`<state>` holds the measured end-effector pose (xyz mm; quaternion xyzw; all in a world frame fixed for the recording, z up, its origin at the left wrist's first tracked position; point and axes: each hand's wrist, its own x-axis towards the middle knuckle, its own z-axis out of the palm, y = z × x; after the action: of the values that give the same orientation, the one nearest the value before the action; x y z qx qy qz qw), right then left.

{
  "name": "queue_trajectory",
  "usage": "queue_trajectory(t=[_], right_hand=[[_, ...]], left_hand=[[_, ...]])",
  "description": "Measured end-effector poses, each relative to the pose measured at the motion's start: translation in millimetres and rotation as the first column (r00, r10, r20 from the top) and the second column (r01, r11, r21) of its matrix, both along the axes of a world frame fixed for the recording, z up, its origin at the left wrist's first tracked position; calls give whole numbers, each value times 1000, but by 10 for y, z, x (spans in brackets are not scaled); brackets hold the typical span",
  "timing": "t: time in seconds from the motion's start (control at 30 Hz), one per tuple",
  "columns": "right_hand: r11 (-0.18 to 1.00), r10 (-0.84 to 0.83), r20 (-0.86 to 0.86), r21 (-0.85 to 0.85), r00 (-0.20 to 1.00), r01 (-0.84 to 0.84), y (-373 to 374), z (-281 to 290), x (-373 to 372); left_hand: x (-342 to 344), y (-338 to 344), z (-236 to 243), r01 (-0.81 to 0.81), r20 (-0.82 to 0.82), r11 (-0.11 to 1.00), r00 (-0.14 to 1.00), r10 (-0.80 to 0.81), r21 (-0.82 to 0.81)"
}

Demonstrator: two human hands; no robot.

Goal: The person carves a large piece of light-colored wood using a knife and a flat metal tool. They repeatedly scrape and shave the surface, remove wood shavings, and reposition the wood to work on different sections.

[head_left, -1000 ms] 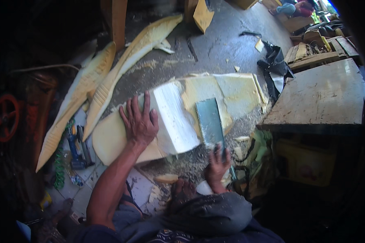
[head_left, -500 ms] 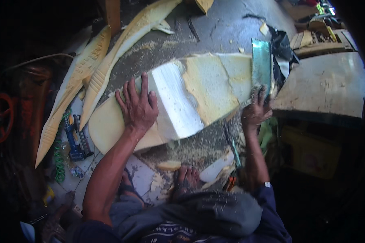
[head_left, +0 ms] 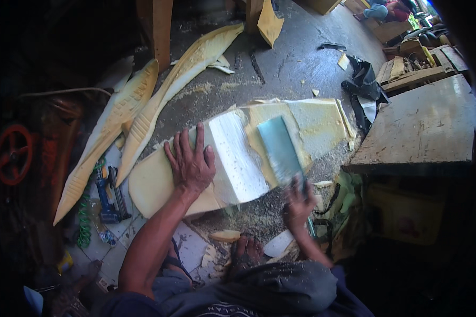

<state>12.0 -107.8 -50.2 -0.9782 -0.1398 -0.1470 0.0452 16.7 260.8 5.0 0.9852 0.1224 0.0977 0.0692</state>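
Observation:
A long, pale yellow foam block (head_left: pixel 322 124) lies on the floor in front of me, with a bright white shaved band (head_left: pixel 235 158) across its middle. My left hand (head_left: pixel 193 166) lies flat on the block's left part, fingers spread, pressing on it. My right hand (head_left: pixel 300 203), blurred by motion, grips the near end of a flat, rectangular teal tool (head_left: pixel 280 145). That tool lies over the yellowed surface just right of the white band. Whether it is a saw blade or a sanding board I cannot tell.
Two long carved foam pieces (head_left: pixel 182 76) lie at the far left. Beside them are a blue power tool (head_left: pixel 108 198) and a green coiled hose (head_left: pixel 83 222). A pale board (head_left: pixel 418 124) stands at right, near black cloth (head_left: pixel 364 84). Foam scraps and dust surround my feet.
My right hand has drawn the teal tool left and nearer, from the block's right end to beside the white band. My left hand stays on the block.

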Motion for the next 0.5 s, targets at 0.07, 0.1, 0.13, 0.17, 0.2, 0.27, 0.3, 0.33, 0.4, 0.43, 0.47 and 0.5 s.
queue_trajectory(t=[0.07,0.1,0.13,0.17,0.2,0.27,0.3,0.33,0.4,0.43,0.47,0.5], right_hand=[[918,-182,170,-323,969,229,-190,92,322],[950,-127,161,-263,979,167,-197,70,308],[974,-113,193,-174,975,147,-160,21,324],[986,-121,222,-86,968,143,-119,10,328],[995,-53,299,-67,953,76,-114,35,442],[995,-67,261,-55,963,84,-133,109,591],[992,-69,232,-86,970,91,-146,138,629],[987,-79,202,-118,976,104,-152,156,652],[978,-125,117,-153,985,142,-160,182,641],[955,-128,133,-251,983,158,-163,190,611],[945,-143,179,-267,973,188,-133,199,595],[925,-198,199,-286,960,250,-80,209,549]], left_hand=[[24,7,-11,25,-16,1000,1000,-25,-16],[20,11,-13,26,-22,999,999,-27,-25],[24,10,-17,13,-11,1000,1000,-13,-22],[13,13,-13,29,-44,999,999,-30,-26],[21,12,-20,21,-31,999,999,-22,-23],[7,8,-24,4,28,1000,1000,-4,-4],[9,11,-20,-7,18,1000,1000,7,7],[14,9,-17,-1,37,1000,999,0,25],[20,4,-19,23,27,1000,999,-23,10],[22,6,-21,18,26,1000,999,-18,-2],[13,0,-15,8,26,1000,1000,-8,-9],[15,4,-10,22,-12,999,1000,-22,-23]])
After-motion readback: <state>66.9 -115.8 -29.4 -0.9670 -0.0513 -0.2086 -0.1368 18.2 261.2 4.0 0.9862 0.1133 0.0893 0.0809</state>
